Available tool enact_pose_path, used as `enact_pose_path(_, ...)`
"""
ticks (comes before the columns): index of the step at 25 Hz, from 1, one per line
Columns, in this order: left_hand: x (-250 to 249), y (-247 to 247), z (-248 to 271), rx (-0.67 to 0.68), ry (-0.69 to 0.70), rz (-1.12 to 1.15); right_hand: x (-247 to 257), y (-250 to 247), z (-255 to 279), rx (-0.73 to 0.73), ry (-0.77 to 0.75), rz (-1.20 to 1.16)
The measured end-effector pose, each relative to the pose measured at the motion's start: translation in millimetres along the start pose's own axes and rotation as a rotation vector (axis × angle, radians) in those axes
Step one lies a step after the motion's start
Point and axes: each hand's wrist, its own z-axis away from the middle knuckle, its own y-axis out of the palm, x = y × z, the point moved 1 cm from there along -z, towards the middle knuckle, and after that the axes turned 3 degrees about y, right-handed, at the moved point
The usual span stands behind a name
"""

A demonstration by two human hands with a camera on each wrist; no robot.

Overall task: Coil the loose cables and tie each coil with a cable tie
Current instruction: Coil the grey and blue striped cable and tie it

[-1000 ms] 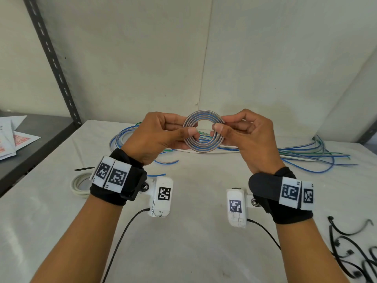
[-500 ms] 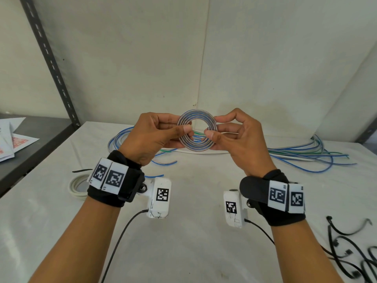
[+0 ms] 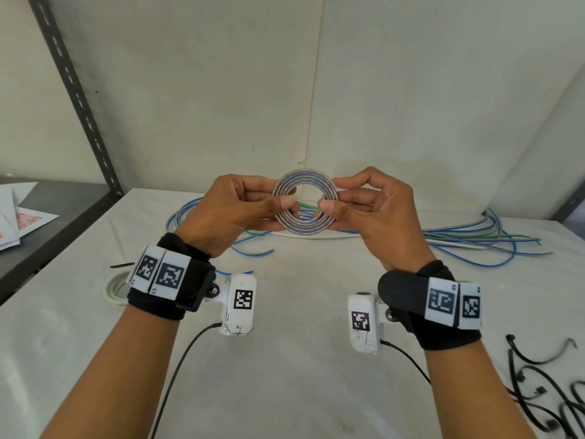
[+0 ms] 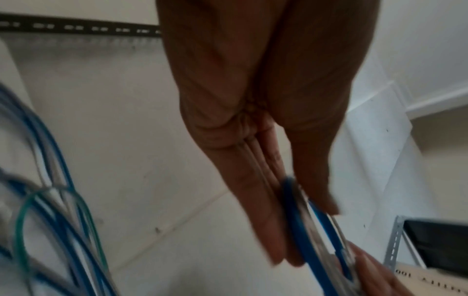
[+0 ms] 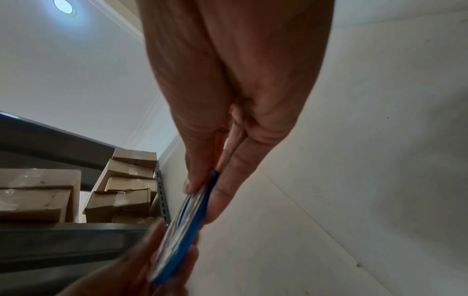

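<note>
A: Nearest to us, at the right edge of the white table [image 3: 291, 375], lie the loose black plastic cable ties [image 3: 538, 369], untouched as far as I can see.

B: And at the left edge?

A: A small white coiled cable [image 3: 115, 288] sits there, half hidden by the left wrist; I cannot tell whether it is tied. Above the table, both hands hold up 1 flat spiral coil of blue-and-grey cable [image 3: 304, 201], standing on edge and facing us. The left hand [image 3: 231, 213] pinches its left side between thumb and curled fingers, and the right hand [image 3: 373, 210] pinches its right side the same way. Both wrist views show the coil edge-on between thumb and fingers.

B: So how far along is it?

A: I judge this coil wound but not yet tied: no tie shows on it. Beyond the hands, a long heap of loose blue, green and white cables [image 3: 459, 239] lies uncoiled along the back of the table, so most of the work is left.

B: Anything different from a second ago?

A: Little. The same 2-handed pinch holds, and the thumbs have crept a touch further inward over the coil's face. The ties and the heap lie as they did.
</note>
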Motion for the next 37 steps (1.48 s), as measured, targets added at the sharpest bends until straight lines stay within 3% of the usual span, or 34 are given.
enact_pose_path(8, 8.1, 22.6, -5.2, 0.096, -0.209, -0.188, -7.1, 5.2, 3.9, 0.222, 0.025, 0.212)
enact_pose_path(13, 6.9, 23.0, -4.7, 0.127, -0.29, -0.101, -4.7, 7.4, 4.4, 0.255, 0.031, 0.237)
enact_pose_path(16, 6.3, 19.5, -2.5, 0.205, -0.288, -0.143, -5.7, 7.8, 5.3, 0.282, 0.038, 0.262)
enact_pose_path(22, 1.9, 28.3, -1.3, 0.203, -0.244, -0.082, -5.3, 7.7, 6.1, 0.287, 0.025, 0.267)
enact_pose_path(28, 5.9, 31.5, -5.3, 0.09, -0.244, -0.079, -8.1, 8.0, 4.0, 0.257, -0.015, 0.26)
enact_pose_path(37, 7.4, 36.6, -7.2, 0.067, -0.247, -0.089, -12.6, 2.7, 1.3, 0.262, -0.014, 0.233)
